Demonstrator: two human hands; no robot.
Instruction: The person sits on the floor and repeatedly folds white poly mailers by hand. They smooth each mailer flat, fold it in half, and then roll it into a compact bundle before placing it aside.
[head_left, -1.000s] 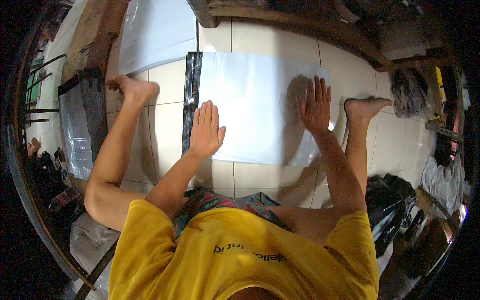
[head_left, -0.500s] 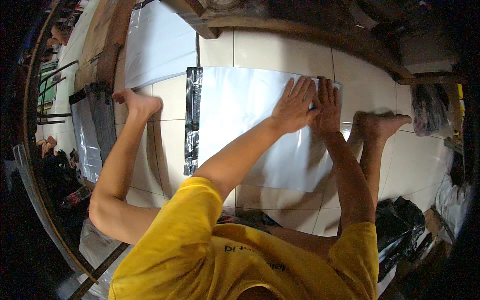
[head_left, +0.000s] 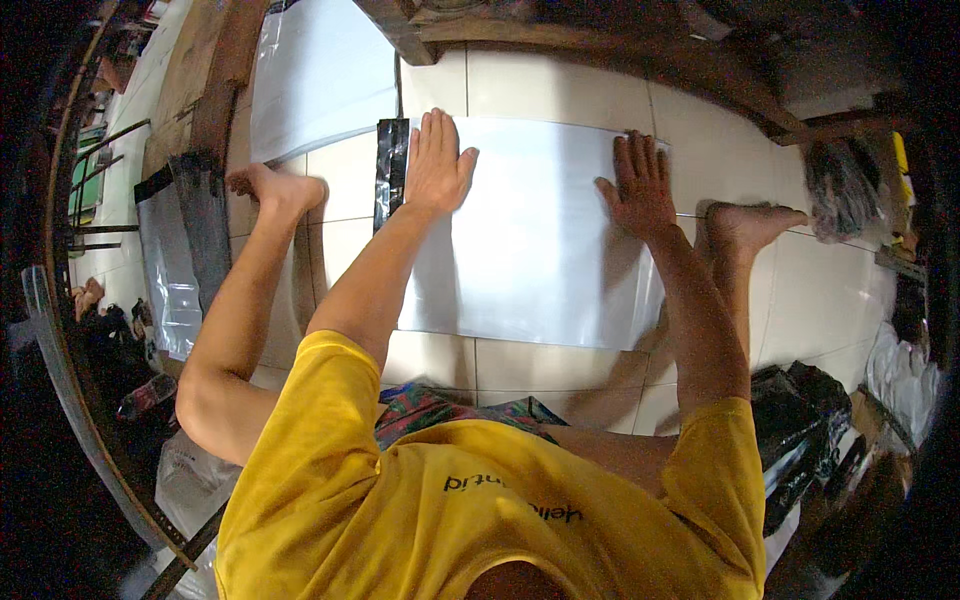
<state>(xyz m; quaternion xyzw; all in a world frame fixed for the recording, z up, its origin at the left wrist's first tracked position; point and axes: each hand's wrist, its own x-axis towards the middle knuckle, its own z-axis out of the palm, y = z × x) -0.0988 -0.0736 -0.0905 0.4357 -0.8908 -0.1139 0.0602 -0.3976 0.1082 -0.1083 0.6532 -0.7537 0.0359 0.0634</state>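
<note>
A white plastic mailer bag [head_left: 530, 240] lies flat on the tiled floor between my legs, with a black strip [head_left: 391, 165] along its left end. My left hand [head_left: 437, 165] rests palm down on the bag's upper left part, beside the black strip, fingers stretched out together. At the bag's upper right corner lies my right hand [head_left: 641, 185], palm down, its fingers extended and the thumb spread. Both hands are open and hold nothing.
Farther off at the left lies a stack of white plastic bags [head_left: 320, 75]. A grey and black bag [head_left: 180, 260] is beside my left leg. A wooden frame [head_left: 600, 58] crosses the far side. Black plastic [head_left: 800, 420] and a clear bundle [head_left: 850, 190] sit at the right.
My left hand has moved left across the bag, from beside the right hand to the black strip. The right hand stays near the right corner, its thumb now spread.
</note>
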